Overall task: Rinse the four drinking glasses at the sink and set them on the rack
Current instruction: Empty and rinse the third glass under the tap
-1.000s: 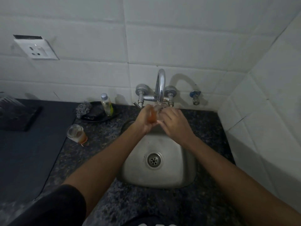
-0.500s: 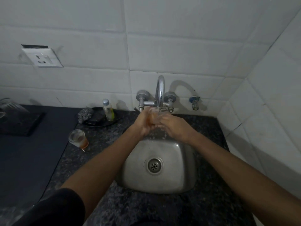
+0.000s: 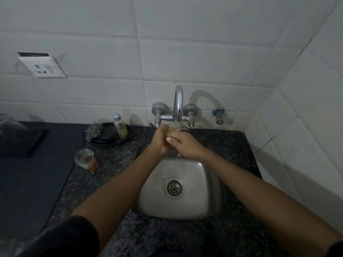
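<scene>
Both hands hold one clear drinking glass (image 3: 173, 132) under the running tap (image 3: 178, 102), above the back of the steel sink (image 3: 202, 199). My left hand (image 3: 160, 140) grips the glass from the left. My right hand (image 3: 183, 144) wraps it from the right, fingers over its rim; most of the glass is hidden by them. A second glass (image 3: 85, 158), with an orange residue at its base, stands on the counter left of the sink. At the far left edge a dark rack (image 3: 22, 143) sits on the counter.
A dark dish (image 3: 113, 138) behind the sink's left corner holds a steel scrubber (image 3: 93, 131) and a small bottle (image 3: 120, 125). A dark mat (image 3: 31, 184) covers the left counter. White tiled walls close in behind and on the right, with a socket (image 3: 42, 66) and a spare valve (image 3: 218, 115).
The hands stay at the tap with the glass, my right fingers shifting over it. The view has tilted slightly, so the sink sits lower in frame.
</scene>
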Demonstrator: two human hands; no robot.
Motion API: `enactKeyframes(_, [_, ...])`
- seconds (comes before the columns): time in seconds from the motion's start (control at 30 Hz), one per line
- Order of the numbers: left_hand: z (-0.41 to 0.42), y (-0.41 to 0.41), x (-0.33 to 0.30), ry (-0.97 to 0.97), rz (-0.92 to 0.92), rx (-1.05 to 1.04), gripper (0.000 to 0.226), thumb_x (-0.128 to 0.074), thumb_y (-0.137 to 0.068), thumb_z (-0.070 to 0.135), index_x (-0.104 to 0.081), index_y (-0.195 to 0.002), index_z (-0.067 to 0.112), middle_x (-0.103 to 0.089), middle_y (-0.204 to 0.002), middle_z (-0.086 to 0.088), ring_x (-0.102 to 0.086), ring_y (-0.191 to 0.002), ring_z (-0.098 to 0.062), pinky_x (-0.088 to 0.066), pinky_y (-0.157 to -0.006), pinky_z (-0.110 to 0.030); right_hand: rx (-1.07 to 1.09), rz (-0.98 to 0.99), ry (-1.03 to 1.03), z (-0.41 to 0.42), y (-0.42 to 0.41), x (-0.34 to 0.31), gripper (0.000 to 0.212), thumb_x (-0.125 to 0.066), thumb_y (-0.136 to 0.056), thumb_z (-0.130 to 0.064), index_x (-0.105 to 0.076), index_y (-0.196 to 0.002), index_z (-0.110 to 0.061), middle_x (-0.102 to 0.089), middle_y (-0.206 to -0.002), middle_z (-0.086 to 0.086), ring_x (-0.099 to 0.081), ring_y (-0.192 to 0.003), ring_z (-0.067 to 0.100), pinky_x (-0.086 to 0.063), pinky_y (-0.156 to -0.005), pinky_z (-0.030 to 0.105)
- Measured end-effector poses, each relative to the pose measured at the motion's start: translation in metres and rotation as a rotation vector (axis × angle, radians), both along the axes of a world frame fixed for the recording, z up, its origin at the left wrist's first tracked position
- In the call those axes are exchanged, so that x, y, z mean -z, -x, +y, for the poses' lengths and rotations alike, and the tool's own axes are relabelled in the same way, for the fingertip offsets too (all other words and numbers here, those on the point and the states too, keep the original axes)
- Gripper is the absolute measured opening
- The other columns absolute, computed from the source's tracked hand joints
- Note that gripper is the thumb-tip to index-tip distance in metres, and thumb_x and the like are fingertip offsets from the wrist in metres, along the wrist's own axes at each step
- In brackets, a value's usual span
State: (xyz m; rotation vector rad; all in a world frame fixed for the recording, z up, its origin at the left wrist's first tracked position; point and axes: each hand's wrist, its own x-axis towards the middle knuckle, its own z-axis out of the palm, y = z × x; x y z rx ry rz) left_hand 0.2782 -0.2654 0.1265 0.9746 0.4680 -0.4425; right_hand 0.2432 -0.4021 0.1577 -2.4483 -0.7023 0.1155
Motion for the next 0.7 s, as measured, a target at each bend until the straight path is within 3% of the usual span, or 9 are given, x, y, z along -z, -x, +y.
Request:
enactKeyframes(0.1, [0.009, -0.003, -0.003, -0.055, 0.048, 0.126, 0.038, -0.049, -0.103, 0.038, -0.07, -0.107, 0.006, -0.073, -0.091, -0.012, -0.069, -0.079, -0.025, -0.057, -0.071, -0.036, -0.087, -0.168, 0.463, -0.011, -0.007, -0.003, 0.021, -0.059, -0.101, -0.019, -0.061, -0.121, -0.018, -0.066, -0.115, 0.007, -0.067, -0.094, 0.022, -0.054, -0.077, 0.035])
enactKeyframes(0.13, [0.011, -0.004, -0.004, -0.063, 0.052, 0.124, 0.035, -0.049, -0.103, 0.036, -0.069, -0.102, 0.007, -0.074, -0.086, -0.01, -0.069, -0.074, -0.024, -0.056, -0.068, -0.035, -0.083, -0.198, 0.473, -0.016, -0.01, -0.001, 0.024, -0.06, -0.099, -0.016, -0.06, -0.123, -0.017, -0.066, -0.117, 0.007, -0.066, -0.094, 0.022, -0.052, -0.076, 0.033])
enactKeyframes(0.27, [0.002, -0.004, -0.006, -0.009, -0.011, -0.029, 0.029, -0.051, -0.103, 0.025, -0.068, -0.089, 0.007, -0.071, -0.083, -0.012, -0.07, -0.073, -0.025, -0.055, -0.079, -0.04, -0.002, 0.032, -0.016, -0.002, 0.001, -0.004, 0.024, -0.053, -0.107, -0.021, -0.071, -0.121, -0.013, -0.074, -0.114, 0.011, -0.07, -0.101, 0.024, -0.057, -0.08, 0.031])
enactKeyframes(0.33, [0.0, -0.001, -0.007, -0.014, 0.001, -0.008, 0.034, -0.049, -0.103, 0.029, -0.069, -0.086, 0.008, -0.07, -0.082, -0.011, -0.069, -0.073, -0.024, -0.053, -0.074, -0.037, 0.003, -0.039, 0.046, -0.002, -0.002, -0.01, 0.023, -0.053, -0.108, -0.025, -0.073, -0.114, -0.014, -0.073, -0.106, 0.009, -0.069, -0.093, 0.026, -0.056, -0.073, 0.036])
enactKeyframes(0.43, [0.011, -0.005, -0.007, -0.063, 0.069, 0.113, 0.032, -0.052, -0.102, 0.034, -0.069, -0.091, 0.01, -0.07, -0.078, -0.01, -0.067, -0.067, -0.024, -0.054, -0.058, -0.032, -0.12, -0.217, 0.442, -0.009, -0.006, -0.017, 0.03, -0.062, -0.102, -0.027, -0.061, -0.13, -0.015, -0.065, -0.122, 0.01, -0.066, -0.105, 0.027, -0.055, -0.087, 0.042])
enactKeyframes(0.5, [0.013, -0.005, -0.01, -0.06, 0.065, 0.08, 0.027, -0.05, -0.102, 0.029, -0.064, -0.087, 0.011, -0.068, -0.073, -0.008, -0.065, -0.065, -0.023, -0.054, -0.058, -0.031, -0.101, -0.142, 0.307, -0.01, -0.004, -0.015, 0.03, -0.061, -0.103, -0.025, -0.062, -0.129, -0.011, -0.067, -0.123, 0.009, -0.068, -0.106, 0.025, -0.057, -0.09, 0.042])
enactKeyframes(0.6, [0.01, -0.002, -0.006, -0.026, 0.019, -0.026, 0.027, -0.049, -0.102, 0.029, -0.062, -0.088, 0.01, -0.065, -0.081, -0.01, -0.063, -0.074, -0.024, -0.051, -0.076, -0.039, 0.025, 0.069, -0.06, 0.002, 0.001, -0.016, 0.027, -0.052, -0.108, -0.026, -0.071, -0.114, -0.008, -0.073, -0.105, 0.007, -0.072, -0.091, 0.018, -0.06, -0.069, 0.032])
enactKeyframes(0.67, [0.01, -0.001, -0.008, -0.017, 0.017, -0.006, 0.027, -0.052, -0.101, 0.032, -0.066, -0.092, 0.01, -0.066, -0.086, -0.01, -0.064, -0.077, -0.024, -0.051, -0.076, -0.038, 0.006, -0.007, 0.015, 0.002, -0.005, -0.017, 0.022, -0.053, -0.107, -0.024, -0.07, -0.102, -0.011, -0.071, -0.096, 0.003, -0.068, -0.083, 0.013, -0.056, -0.068, 0.031])
enactKeyframes(0.7, [0.012, -0.001, -0.01, -0.031, 0.02, 0.039, 0.028, -0.055, -0.1, 0.034, -0.068, -0.095, 0.009, -0.068, -0.087, -0.01, -0.066, -0.076, -0.023, -0.051, -0.073, -0.037, -0.063, -0.091, 0.173, -0.001, -0.006, -0.014, 0.016, -0.056, -0.105, -0.026, -0.068, -0.103, -0.015, -0.069, -0.099, 0.002, -0.067, -0.086, 0.015, -0.056, -0.073, 0.034])
